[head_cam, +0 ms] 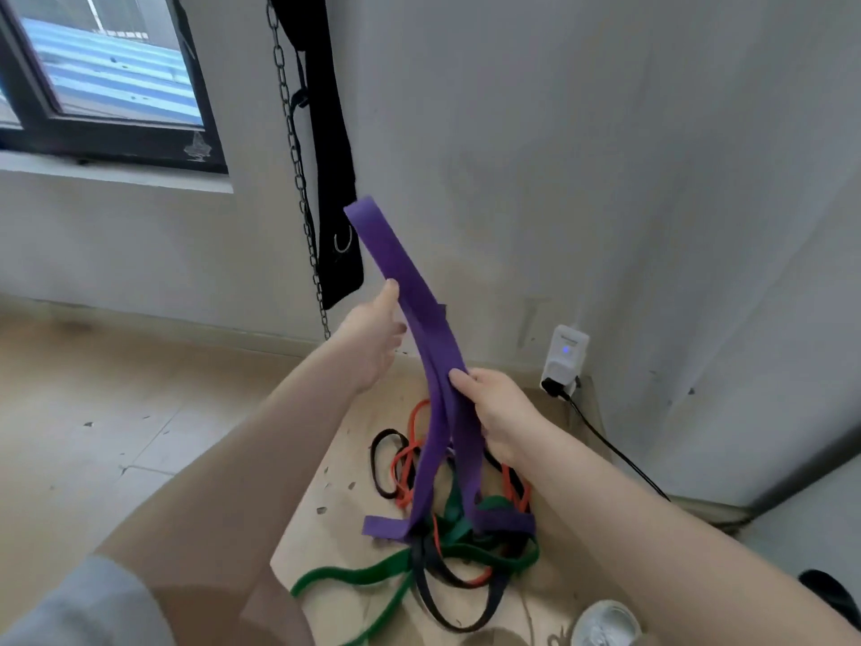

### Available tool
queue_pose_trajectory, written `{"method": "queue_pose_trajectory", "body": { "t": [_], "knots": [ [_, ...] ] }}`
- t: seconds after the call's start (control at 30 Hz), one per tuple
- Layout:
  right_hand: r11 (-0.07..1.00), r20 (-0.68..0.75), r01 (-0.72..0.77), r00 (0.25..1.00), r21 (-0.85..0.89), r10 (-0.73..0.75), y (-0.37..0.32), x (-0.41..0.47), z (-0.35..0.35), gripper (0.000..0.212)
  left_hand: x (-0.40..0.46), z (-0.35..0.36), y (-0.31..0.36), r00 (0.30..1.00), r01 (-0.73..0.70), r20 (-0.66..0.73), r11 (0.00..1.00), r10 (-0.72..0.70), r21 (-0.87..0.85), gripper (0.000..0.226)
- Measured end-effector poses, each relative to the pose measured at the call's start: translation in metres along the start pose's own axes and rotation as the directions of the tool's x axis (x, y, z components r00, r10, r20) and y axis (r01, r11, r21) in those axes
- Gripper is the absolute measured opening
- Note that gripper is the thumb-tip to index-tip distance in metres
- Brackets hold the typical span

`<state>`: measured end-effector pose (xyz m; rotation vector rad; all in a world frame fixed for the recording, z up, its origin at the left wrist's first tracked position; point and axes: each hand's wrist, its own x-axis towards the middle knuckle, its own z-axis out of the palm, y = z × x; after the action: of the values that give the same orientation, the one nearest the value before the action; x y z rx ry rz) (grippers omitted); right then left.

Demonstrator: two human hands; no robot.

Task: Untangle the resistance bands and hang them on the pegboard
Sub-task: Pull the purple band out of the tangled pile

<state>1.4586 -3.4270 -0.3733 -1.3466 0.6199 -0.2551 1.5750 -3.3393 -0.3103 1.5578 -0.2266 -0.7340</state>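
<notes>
A wide purple band (396, 263) is lifted up from the floor, its looped top end standing near the wall. My left hand (377, 333) holds it high up, thumb against its left edge. My right hand (494, 412) grips both strands lower down. The band's lower ends trail into a tangled pile on the floor: a green band (354, 578), an orange band (410, 459) and black bands (433, 594) lie knotted together there. No pegboard is in view.
A black strap (333, 179) and a metal chain (298, 179) hang on the wall ahead. A white plug-in device (566, 359) with a black cable (615, 452) sits at the wall's base, right. A window (107, 76) is at upper left. A clear round object (605, 622) lies at the bottom.
</notes>
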Motion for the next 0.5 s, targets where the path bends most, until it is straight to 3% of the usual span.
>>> {"method": "queue_pose_trajectory", "body": {
  "t": [0.03,0.1,0.17,0.27,0.37,0.43,0.5],
  "knots": [
    [0.998,-0.058,-0.046,0.997,0.052,0.049,0.002,0.006,0.002,0.027,-0.001,-0.002,-0.021,0.997,0.076,0.028,0.993,-0.079,0.093,0.043],
    [0.987,-0.118,-0.084,0.988,0.139,0.101,0.005,0.014,0.007,0.023,-0.012,-0.001,-0.064,0.986,0.091,0.111,0.967,-0.121,0.239,0.044],
    [0.975,-0.160,-0.123,0.975,0.184,0.153,0.007,0.022,0.013,0.020,-0.016,0.004,-0.101,0.984,-0.007,0.175,0.972,-0.035,0.235,0.043],
    [0.953,-0.242,-0.115,0.952,0.280,0.186,0.003,0.032,0.017,0.021,-0.016,0.008,-0.120,0.983,-0.181,0.056,0.953,0.172,0.244,0.032],
    [0.941,-0.291,-0.019,0.949,0.338,0.124,-0.005,0.045,0.013,0.022,-0.010,0.010,-0.116,0.959,-0.284,0.047,0.940,0.281,0.190,0.034],
    [0.931,-0.231,0.007,0.969,0.365,0.083,-0.006,0.048,0.011,0.020,-0.006,0.011,-0.111,0.946,-0.322,0.006,0.934,0.325,0.154,0.029],
    [0.924,-0.077,0.006,0.997,0.381,0.025,-0.005,0.048,0.010,0.014,0.001,0.010,-0.108,0.937,-0.332,-0.070,0.934,0.343,0.129,0.027]
  ]
}}
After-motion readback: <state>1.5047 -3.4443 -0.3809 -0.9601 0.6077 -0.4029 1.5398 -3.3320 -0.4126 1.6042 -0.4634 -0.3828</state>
